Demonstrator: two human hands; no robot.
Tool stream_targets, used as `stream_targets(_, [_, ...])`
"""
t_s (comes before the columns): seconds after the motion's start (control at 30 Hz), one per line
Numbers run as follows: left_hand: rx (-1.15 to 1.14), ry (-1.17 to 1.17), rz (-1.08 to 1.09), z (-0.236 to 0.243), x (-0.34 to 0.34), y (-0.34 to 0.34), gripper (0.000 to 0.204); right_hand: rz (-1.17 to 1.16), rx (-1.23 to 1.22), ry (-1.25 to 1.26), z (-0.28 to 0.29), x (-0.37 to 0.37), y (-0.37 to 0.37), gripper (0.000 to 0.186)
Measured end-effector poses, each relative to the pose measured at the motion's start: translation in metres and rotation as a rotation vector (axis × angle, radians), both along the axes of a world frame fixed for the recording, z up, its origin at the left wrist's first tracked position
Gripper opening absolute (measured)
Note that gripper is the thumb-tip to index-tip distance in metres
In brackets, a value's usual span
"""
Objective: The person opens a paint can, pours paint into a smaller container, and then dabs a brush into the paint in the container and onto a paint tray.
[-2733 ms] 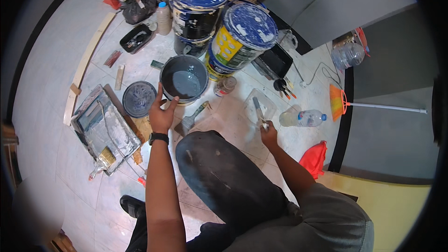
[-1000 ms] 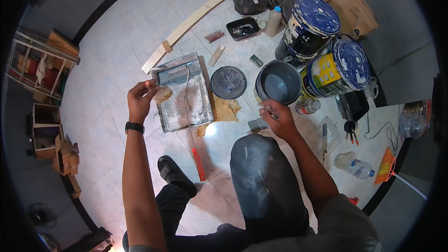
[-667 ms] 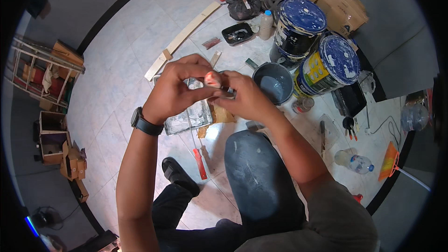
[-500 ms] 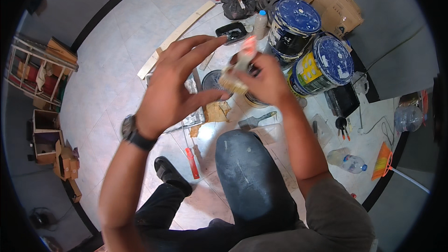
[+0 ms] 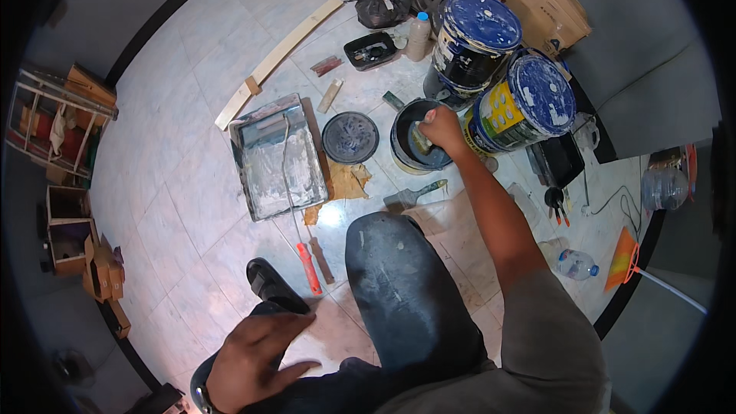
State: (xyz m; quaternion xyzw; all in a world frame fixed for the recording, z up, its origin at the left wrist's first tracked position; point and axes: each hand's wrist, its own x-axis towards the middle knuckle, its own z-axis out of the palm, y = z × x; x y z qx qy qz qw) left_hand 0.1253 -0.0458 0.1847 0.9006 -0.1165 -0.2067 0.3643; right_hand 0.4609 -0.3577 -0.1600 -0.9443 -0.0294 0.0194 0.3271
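Note:
My right hand (image 5: 443,129) is closed around a paintbrush (image 5: 421,140), with its pale bristles down inside a small dark bucket (image 5: 395,149) of greyish paint. Most of the brush's handle is hidden by my fingers. Low over my left thigh, my left hand (image 5: 257,354) hangs with thumb and fingers apart, holding nothing. Left of the bucket lies a round paint-smeared lid (image 5: 350,137). A second paintbrush (image 5: 415,196) rests on the floor between the bucket and my knee. Further left is a paint tray (image 5: 276,165) with a red-handled roller (image 5: 309,268) laid across it.
Two large blue-lidded paint buckets (image 5: 481,21) (image 5: 541,96) stand close beyond my right hand. A capped bottle (image 5: 418,37) and a black tray (image 5: 371,50) sit farther back. A wooden strip (image 5: 280,55) lies behind the paint tray. At right are a water bottle (image 5: 576,264) and an orange broom (image 5: 622,261).
My right hand has carried the paintbrush down and slightly right into the small bucket. My left hand has dropped from beside the brush to near my left thigh.

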Motion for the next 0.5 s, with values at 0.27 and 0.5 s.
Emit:
stream_targets(0.27, [0.061, 0.107, 0.181, -0.023, 0.001, 0.017, 0.062, 0.045, -0.111, -0.02, -0.079, 0.022, -0.018, 0.029])
stream_targets(0.5, [0.096, 0.101, 0.193, -0.015, -0.002, 0.02, 0.061, 0.224, -0.083, 0.131, -0.049, 0.023, 0.0, 0.022])
